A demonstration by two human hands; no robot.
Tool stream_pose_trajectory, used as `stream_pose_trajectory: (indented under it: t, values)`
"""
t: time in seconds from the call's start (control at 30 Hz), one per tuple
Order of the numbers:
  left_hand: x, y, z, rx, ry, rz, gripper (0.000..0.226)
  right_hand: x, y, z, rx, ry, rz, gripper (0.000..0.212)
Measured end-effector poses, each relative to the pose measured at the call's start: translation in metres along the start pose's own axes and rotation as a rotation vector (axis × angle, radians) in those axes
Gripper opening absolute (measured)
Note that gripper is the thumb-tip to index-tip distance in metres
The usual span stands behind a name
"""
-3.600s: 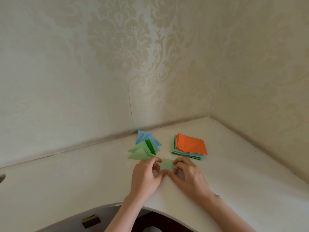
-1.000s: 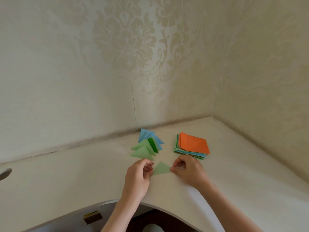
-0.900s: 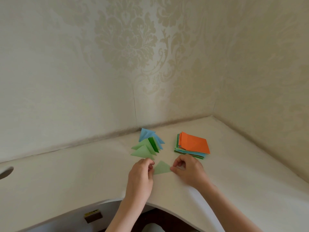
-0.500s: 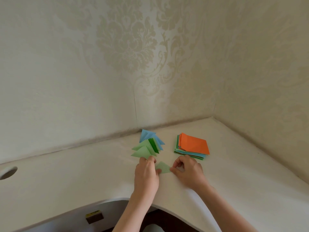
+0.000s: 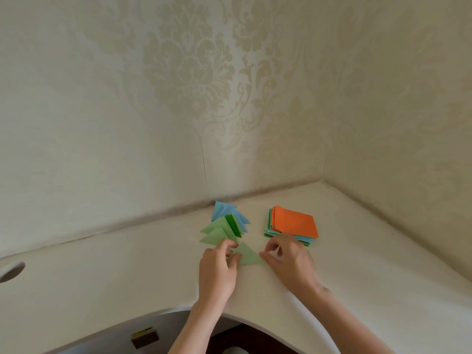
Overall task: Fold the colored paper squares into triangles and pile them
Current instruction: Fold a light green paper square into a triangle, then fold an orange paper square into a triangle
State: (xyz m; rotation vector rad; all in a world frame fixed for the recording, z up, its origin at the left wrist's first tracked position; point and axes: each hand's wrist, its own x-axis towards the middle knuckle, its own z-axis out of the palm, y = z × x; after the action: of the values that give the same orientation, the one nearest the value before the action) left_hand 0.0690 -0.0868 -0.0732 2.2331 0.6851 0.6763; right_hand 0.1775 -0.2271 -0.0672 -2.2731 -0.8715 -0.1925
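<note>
A light green folded triangle lies on the white desk between my hands. My left hand pinches its left corner with thumb and fingers. My right hand has curled fingers, and its thumb tip touches the triangle's right corner. Just behind the left hand sits the pile of folded triangles, light green in front, dark green and blue behind. To the right lies the stack of unfolded squares with an orange sheet on top.
Patterned walls meet in a corner behind the desk. A round cable hole is at the desk's far left. The desk's curved front edge runs under my forearms, with a small dark box below it.
My left hand has moved up and taken hold of the triangle's left corner. The triangle has shifted slightly toward the pile. My right hand stayed at the right corner.
</note>
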Motion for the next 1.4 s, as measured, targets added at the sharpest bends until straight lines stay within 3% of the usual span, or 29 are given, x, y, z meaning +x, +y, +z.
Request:
stream_pose_trajectory:
  t: [0.07, 0.13, 0.27, 0.33, 0.6, 0.77, 0.9, 1.13, 1.2, 1.3, 1.4]
  values:
    - [0.008, -0.012, -0.010, -0.020, 0.064, 0.015, 0.011, 0.005, 0.005, -0.006, -0.078, 0.227, -0.084, 0.018]
    - [0.017, -0.024, -0.022, -0.015, 0.084, 0.012, 0.013, 0.015, 0.013, -0.012, -0.164, 0.304, -0.064, 0.027]
    - [0.034, -0.045, -0.036, 0.004, 0.086, -0.006, 0.019, 0.028, 0.026, -0.016, -0.269, 0.090, 0.089, 0.046]
    - [0.039, -0.049, -0.037, 0.011, 0.078, -0.008, 0.021, 0.030, 0.028, -0.014, -0.312, 0.031, 0.117, 0.042]
    - [0.046, -0.054, -0.022, 0.051, 0.161, 0.065, 0.017, 0.026, 0.030, -0.006, -0.299, 0.128, 0.078, 0.014]
    - [0.045, -0.056, -0.024, 0.039, 0.181, 0.088, 0.017, 0.025, 0.026, -0.007, -0.215, 0.193, 0.105, 0.011]
    - [0.044, -0.055, -0.025, 0.022, 0.191, 0.110, 0.013, 0.021, 0.024, -0.004, -0.269, 0.138, 0.146, 0.033]
    - [0.042, -0.055, -0.027, 0.008, 0.193, 0.116, 0.017, 0.012, 0.026, -0.008, -0.265, 0.217, 0.057, 0.012]
    - [0.041, -0.052, -0.028, 0.001, 0.200, 0.125, 0.020, 0.010, 0.026, -0.013, -0.248, 0.306, -0.004, 0.010]
    - [0.032, -0.045, -0.031, 0.001, 0.236, 0.169, 0.026, 0.006, 0.017, -0.026, -0.191, 0.462, -0.149, 0.014]
    - [0.017, -0.036, -0.030, -0.016, 0.219, 0.217, 0.032, -0.003, 0.003, -0.031, -0.121, 0.495, -0.369, 0.011]
